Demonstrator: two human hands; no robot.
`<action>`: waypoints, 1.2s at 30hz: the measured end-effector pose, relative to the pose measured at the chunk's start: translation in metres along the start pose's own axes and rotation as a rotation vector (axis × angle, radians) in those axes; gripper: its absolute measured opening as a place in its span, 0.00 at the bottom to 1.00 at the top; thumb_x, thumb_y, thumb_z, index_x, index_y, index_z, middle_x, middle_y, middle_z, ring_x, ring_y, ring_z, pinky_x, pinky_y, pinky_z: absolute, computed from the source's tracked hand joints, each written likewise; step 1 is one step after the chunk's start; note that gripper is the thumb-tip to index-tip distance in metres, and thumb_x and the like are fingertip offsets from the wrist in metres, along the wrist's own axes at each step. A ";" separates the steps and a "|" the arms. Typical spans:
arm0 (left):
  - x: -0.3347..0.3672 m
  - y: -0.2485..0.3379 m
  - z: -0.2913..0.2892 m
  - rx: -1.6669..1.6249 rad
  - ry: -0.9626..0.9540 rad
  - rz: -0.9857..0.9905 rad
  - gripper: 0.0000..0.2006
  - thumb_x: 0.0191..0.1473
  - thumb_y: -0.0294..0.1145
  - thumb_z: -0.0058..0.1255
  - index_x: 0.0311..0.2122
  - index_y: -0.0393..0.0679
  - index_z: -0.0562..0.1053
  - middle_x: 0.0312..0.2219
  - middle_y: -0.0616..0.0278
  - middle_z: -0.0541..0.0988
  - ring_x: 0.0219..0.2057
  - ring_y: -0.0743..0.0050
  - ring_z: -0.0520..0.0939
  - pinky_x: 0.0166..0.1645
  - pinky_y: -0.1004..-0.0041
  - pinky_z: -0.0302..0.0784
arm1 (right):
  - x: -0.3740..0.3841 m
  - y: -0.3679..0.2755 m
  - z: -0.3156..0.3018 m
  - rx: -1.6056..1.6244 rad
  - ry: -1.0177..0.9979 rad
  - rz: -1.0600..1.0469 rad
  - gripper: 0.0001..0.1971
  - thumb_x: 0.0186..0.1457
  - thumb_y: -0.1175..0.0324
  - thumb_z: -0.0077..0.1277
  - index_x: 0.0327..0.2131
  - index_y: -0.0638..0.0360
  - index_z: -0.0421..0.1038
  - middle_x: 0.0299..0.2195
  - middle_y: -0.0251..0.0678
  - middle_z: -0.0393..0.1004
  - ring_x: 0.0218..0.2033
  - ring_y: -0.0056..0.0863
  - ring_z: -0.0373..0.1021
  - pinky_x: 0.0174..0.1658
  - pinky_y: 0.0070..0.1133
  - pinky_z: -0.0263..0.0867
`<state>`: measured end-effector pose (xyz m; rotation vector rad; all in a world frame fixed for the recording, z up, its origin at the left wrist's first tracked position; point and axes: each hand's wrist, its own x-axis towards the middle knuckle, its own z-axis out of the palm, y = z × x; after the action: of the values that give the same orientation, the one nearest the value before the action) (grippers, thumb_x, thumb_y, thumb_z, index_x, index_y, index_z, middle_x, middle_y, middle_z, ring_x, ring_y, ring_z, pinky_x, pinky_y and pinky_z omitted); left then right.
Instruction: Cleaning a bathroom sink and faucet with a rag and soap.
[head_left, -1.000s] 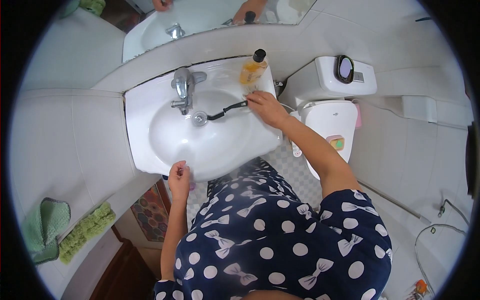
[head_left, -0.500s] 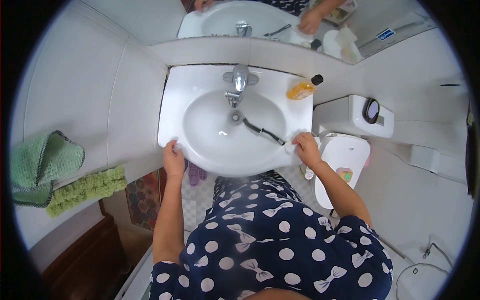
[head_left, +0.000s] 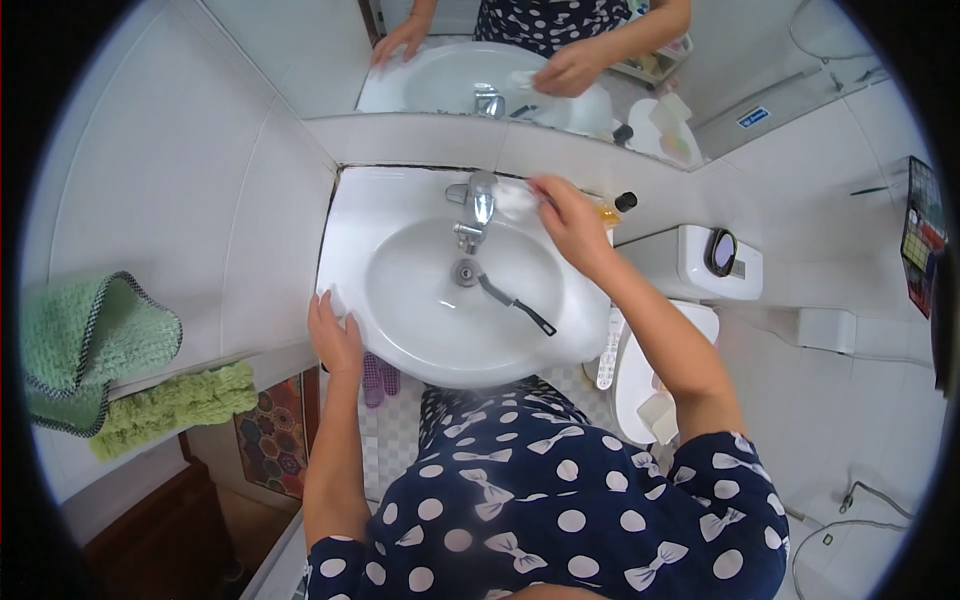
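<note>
Yep | my right hand [head_left: 572, 225] was clamped on a blurry white thing [head_left: 514, 199] beside the faucet [head_left: 482, 205] | left hand [head_left: 337, 342] touched the sink [head_left: 360, 205] edge, grip apart

Pale tiled walls [head_left: 150, 180], wide mirror [head_left: 320, 60], checkered floor [head_left: 397, 440], white toilet [head_left: 660, 262], brown wooden panel [head_left: 160, 530] lower left
</note>
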<state>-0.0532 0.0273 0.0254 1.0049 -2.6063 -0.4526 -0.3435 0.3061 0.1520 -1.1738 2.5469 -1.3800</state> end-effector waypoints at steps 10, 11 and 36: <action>-0.065 0.002 -0.017 -0.350 -0.011 -0.127 0.26 0.53 0.24 0.50 0.58 0.37 0.63 0.59 0.40 0.62 0.61 0.43 0.62 0.63 0.56 0.57 | 0.124 0.042 0.188 -0.644 -0.743 0.196 0.27 0.57 0.48 0.49 0.49 0.61 0.70 0.46 0.46 0.75 0.49 0.46 0.71 0.51 0.37 0.66; -0.070 -0.003 -0.018 -0.351 -0.012 -0.126 0.26 0.53 0.24 0.50 0.58 0.37 0.63 0.59 0.40 0.62 0.61 0.43 0.62 0.63 0.56 0.57 | 0.124 0.042 0.199 -0.645 -0.742 0.197 0.27 0.57 0.48 0.49 0.49 0.61 0.70 0.46 0.46 0.75 0.49 0.46 0.71 0.51 0.37 0.66; -0.044 0.065 -0.026 -0.503 -0.080 -0.123 0.20 0.54 0.20 0.48 0.53 0.41 0.70 0.54 0.53 0.71 0.51 0.60 0.74 0.48 0.69 0.72 | 0.008 0.132 0.118 -0.419 -0.040 0.150 0.22 0.53 0.71 0.45 0.53 0.53 0.68 0.51 0.37 0.71 0.55 0.36 0.65 0.54 0.41 0.60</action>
<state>-0.0504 0.0986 0.0667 0.9804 -2.3149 -1.1294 -0.3885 0.2596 -0.0133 -1.0060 2.9112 -0.8066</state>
